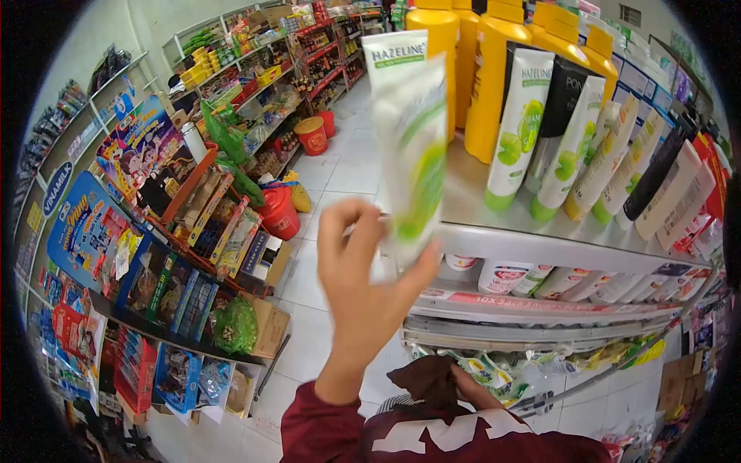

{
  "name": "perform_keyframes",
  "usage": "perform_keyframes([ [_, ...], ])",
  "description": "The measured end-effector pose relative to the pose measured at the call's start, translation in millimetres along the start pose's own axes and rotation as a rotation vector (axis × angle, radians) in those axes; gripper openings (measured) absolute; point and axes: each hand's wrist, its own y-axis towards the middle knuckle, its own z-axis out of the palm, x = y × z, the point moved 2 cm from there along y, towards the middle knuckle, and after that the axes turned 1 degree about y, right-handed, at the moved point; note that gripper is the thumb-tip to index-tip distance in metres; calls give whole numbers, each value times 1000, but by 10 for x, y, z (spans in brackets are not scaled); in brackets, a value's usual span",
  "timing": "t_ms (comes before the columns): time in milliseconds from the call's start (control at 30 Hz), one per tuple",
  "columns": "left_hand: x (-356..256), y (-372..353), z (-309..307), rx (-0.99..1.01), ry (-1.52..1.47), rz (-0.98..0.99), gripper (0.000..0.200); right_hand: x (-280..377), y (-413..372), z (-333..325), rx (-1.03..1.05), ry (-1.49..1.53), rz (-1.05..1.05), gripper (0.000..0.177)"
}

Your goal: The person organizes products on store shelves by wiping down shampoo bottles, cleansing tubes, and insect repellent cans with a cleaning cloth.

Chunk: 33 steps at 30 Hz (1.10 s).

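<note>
A white and green Hazeline tube (421,177), smeared by motion, stands upright in my left hand (359,270), with thumb and fingers about its lower end. Just behind it, another Hazeline tube (394,50) shows its white top at the shelf's left end. Low in front of my body, my right hand (475,388) grips a bunched dark brown cloth (428,383). More tubes stand in a row on the shelf, among them a white and green Hazeline tube (519,131) and a slimmer white and green tube (569,150).
Tall yellow bottles (494,77) stand behind the tubes on the shelf (471,193). A lower shelf holds white bottles (502,276). Across the tiled aisle (340,170) are a snack rack (170,270), a red bucket (279,212) and an orange bucket (311,136).
</note>
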Motion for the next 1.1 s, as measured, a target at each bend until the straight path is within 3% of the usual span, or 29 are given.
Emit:
perform_keyframes([
  [33, 36, -146, -127, -19, -165, -73, 25, 65, -78, 55, -5, 2, -38, 39],
  [100, 146, -577, -335, 32, -579, -416, 25, 379, -352, 428, 90, 21, -108, 47],
  [167, 266, -988, -366, -30, -703, -448, 27, 799, -645, 828, 274, -27, -324, 61],
  [200, 216, -1144, -290, -126, -696, -652, 28, 989, -736, 1072, 376, 92, -459, 61],
  [267, 292, -1390, -164, 438, 6, -420, 33, 1198, -815, 1409, 450, -336, -660, 60],
  [300, 251, -1542, -59, 457, 10, -369, 41, 1263, -729, 1516, 400, -427, -806, 58],
  [333, 269, -1592, -38, 384, -67, -518, 46, 1324, -645, 1620, 326, -521, -953, 59],
  [367, 284, -1612, -110, 435, -61, -495, 48, 1386, -561, 1723, 232, -609, -1093, 64],
  [400, 301, -1620, -194, 494, -53, -467, 50, 1516, -479, 1873, 225, -386, -1166, 64],
  [467, 273, -1710, -241, 537, -104, -425, 54, 1734, -441, 2053, 46, -94, -1012, 71],
  [567, 313, -1757, -265, 411, -212, -519, 55, 1622, -556, 2106, -75, -303, -1218, 79],
  [600, 311, -1755, -292, 367, -261, -565, 55, 1466, -663, 2133, 76, -225, -1042, 87],
  [667, 302, -1620, -379, 243, -220, -566, 59, 1196, -711, 2085, 126, -639, -1091, 93],
  [800, 411, -1876, -248, 68, -337, -526, 64, 1268, -559, 2104, 238, -508, -895, 98],
  [833, 397, -1960, -284, 228, -313, -580, 67, 1367, -492, 2060, 266, -505, -846, 96],
  [933, 361, -2206, -271, 380, -440, -655, 69, 1579, -287, 2001, 196, -141, -784, 85],
  [967, 362, -2183, -297, 396, -478, -670, 70, 1609, -366, 2051, 188, -216, -750, 85],
  [1067, 528, -2172, -378, 212, -498, -778, 72, 1196, -323, 2085, 219, -314, -764, 85],
  [1100, 473, -1977, -465, 71, -414, -586, 75, 1006, -317, 2017, 265, -410, -671, 85],
])
